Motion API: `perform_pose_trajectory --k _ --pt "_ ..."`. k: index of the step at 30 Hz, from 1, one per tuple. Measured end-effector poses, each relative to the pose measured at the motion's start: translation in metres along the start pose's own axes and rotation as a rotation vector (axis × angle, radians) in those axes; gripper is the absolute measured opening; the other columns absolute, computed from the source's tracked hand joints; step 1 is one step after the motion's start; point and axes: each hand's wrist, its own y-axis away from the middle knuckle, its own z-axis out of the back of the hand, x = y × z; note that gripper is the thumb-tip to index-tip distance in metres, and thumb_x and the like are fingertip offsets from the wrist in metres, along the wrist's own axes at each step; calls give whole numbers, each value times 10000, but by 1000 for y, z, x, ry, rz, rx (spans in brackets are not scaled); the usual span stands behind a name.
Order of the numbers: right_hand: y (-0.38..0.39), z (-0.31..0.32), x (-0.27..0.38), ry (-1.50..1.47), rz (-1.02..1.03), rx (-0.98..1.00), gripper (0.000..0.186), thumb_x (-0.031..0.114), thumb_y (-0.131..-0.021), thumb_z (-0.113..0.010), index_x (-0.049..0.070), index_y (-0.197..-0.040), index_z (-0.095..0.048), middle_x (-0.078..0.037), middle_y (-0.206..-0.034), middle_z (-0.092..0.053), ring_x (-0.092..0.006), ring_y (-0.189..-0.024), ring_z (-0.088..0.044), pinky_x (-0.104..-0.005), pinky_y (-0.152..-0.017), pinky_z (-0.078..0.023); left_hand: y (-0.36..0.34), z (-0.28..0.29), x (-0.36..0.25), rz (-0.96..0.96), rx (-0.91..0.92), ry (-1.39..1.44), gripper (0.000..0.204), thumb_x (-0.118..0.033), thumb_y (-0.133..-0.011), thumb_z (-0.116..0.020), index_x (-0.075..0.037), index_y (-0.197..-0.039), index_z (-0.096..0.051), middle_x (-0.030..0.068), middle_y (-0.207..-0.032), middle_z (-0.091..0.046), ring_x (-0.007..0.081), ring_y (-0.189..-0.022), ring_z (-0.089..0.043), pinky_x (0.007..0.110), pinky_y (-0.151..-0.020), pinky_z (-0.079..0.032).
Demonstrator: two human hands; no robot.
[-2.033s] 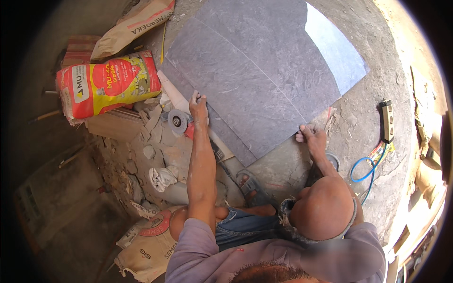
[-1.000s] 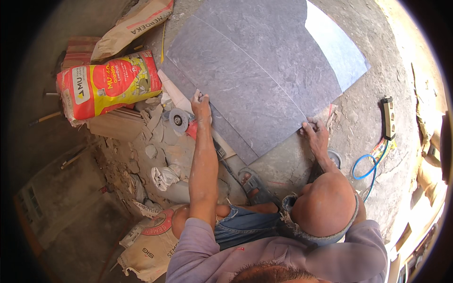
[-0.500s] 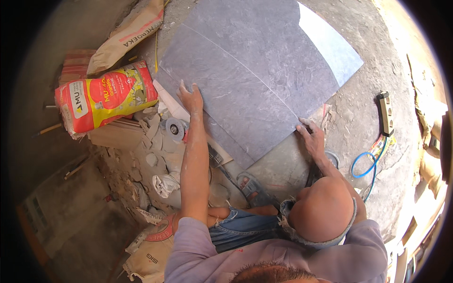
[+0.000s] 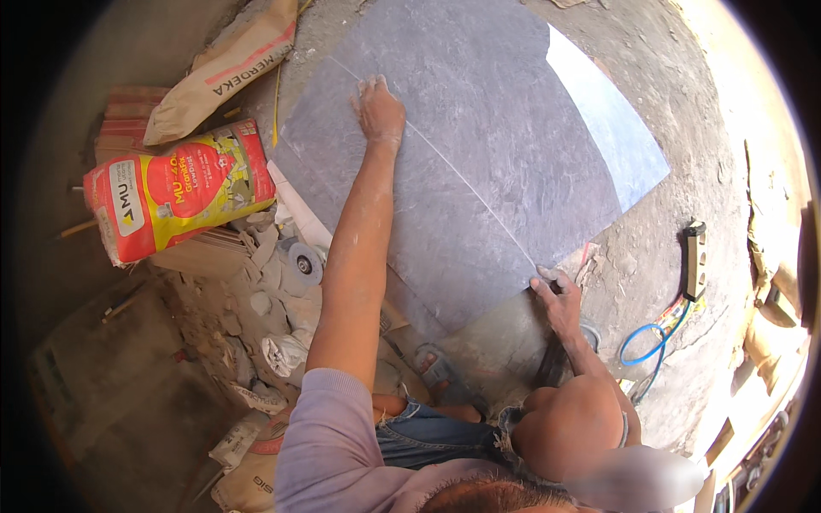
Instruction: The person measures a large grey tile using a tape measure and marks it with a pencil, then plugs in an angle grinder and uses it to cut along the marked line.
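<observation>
A large grey stone-look tile (image 4: 483, 128) lies on the ground, a thin pale straight line running across it and a lighter piece (image 4: 629, 171) showing at its right side. My left hand (image 4: 376, 111) reaches onto its face beside the upper part of the line, fingers spread and slightly bent. My right hand (image 4: 556, 291) grips the near edge where the line ends, thumb and finger at the rim. An angle grinder's grey disc (image 4: 304, 265) sits left of the tile, partly under my left forearm. My bare bent knee (image 4: 573, 419) is below my right hand.
A red-yellow sack (image 4: 180, 188), paper sacks (image 4: 218, 73) and stacked tiles (image 4: 124, 120) lie at left among rubble (image 4: 261, 303). A power strip (image 4: 694, 261) with blue cable (image 4: 641, 346) lies at right. A yellow strip (image 4: 276, 120) lies beside the tile.
My left hand has left the tile's left edge and moved up and right onto its face. My right hand stays at the near edge, appearing lower in the picture as the view has shifted.
</observation>
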Motion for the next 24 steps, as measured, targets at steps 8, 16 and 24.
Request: perform_pose_trajectory --k 8,16,24 --pt "-2 -2 -10 -5 120 -62 309 155 -838 -738 -7 -1092 -672 -4 -863 -638 -88 -783 -545 -234 -736 -438 -3 -1 -8 -49 14 -20 414 -33 -878 -455 52 -1279 -513 176 -1375 -480 303 -1349 -359 458 -1166 -163" --pt "-1 -3 -4 -18 23 -26 277 119 -843 -706 -25 -1076 -665 -116 -1035 -684 -165 -968 -618 -288 -868 -466 -5 -7 -1 -109 -47 -51 374 -12 -849 -487 45 -1212 -557 175 -1308 -523 300 -1288 -418 478 -1153 -196" --pt "-1 -1 -9 -26 27 -33 281 138 -845 -708 -17 -1076 -668 -114 -1037 -682 -163 -970 -615 -287 -864 -463 -7 -9 -4 -109 -95 22 373 3 -830 -499 57 -1194 -567 189 -1289 -540 304 -1276 -439 486 -1133 -238"
